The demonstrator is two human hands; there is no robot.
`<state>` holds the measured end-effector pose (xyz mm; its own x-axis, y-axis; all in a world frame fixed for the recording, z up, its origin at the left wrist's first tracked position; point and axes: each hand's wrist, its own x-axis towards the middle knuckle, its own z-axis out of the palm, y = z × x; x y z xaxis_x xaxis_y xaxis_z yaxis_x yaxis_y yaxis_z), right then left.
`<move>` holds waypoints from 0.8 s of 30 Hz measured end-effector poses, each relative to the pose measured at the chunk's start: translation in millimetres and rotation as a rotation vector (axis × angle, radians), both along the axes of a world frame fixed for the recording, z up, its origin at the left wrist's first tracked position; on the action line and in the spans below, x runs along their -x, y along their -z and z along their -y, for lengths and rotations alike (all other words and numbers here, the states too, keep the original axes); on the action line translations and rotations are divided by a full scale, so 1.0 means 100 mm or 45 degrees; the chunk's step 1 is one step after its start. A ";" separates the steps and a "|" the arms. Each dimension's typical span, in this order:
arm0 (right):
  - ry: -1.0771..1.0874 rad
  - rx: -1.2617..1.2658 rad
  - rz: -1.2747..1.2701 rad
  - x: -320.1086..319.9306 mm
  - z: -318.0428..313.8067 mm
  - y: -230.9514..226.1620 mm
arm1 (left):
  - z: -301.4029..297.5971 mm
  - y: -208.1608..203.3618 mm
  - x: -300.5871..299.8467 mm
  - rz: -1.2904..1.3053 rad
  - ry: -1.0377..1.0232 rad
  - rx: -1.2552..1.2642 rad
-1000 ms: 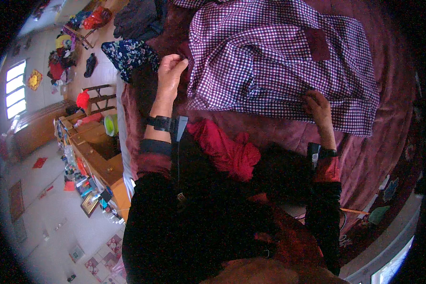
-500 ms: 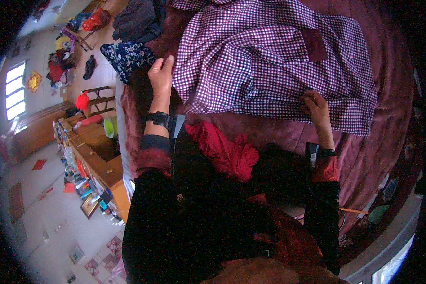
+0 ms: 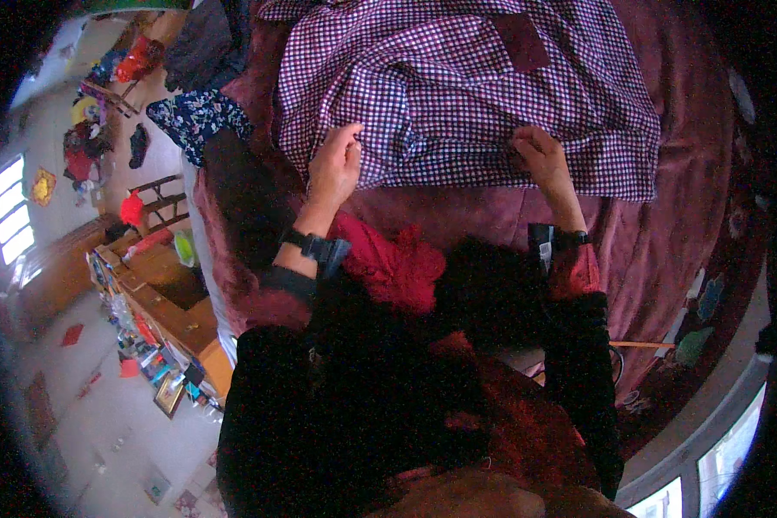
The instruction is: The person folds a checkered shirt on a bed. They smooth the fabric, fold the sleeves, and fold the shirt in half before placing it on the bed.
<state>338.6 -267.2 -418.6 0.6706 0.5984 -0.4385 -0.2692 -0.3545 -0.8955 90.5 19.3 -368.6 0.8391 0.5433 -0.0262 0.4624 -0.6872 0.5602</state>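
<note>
A purple-and-white checked garment (image 3: pixel 457 104) with a plain maroon patch (image 3: pixel 521 41) lies spread and wrinkled on a maroon bed cover (image 3: pixel 457 207). My left hand (image 3: pixel 335 166) is over its near left part, fingers half bent, with a gap between thumb and forefinger and nothing seen in them. Farther right, my right hand (image 3: pixel 544 157) has its fingers curled together on the garment near its lower edge, pinching the cloth. The fingertips there are partly hidden. Close to my body lies a crumpled red cloth (image 3: pixel 393 268).
Left of the garment lie a dark floral cloth (image 3: pixel 200 123) and dark grey clothing (image 3: pixel 205 47). Beyond the bed's left edge stand a wooden desk (image 3: pixel 177 319) with several small items and a folding stool (image 3: pixel 160 200). A window (image 3: pixel 665 499) shows at the lower right.
My left hand has moved from the garment's left edge rightward and nearer, over the cloth. My right hand stays on the lower part. The whole view has shifted slightly.
</note>
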 end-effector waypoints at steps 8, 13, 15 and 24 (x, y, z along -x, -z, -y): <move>-0.052 0.073 0.145 -0.10 0.01 0.20 | -0.64 -0.22 0.51 0.224 -0.545 0.380; -0.054 -0.041 0.066 -0.12 0.00 0.28 | -0.33 -0.20 0.83 -0.255 -0.406 0.507; -0.030 -0.035 0.039 -0.12 0.01 0.28 | -0.23 -0.12 0.85 -0.427 -0.457 0.384; -0.009 0.033 0.030 -0.13 0.00 0.19 | -0.14 -0.19 0.78 -0.285 -0.395 0.601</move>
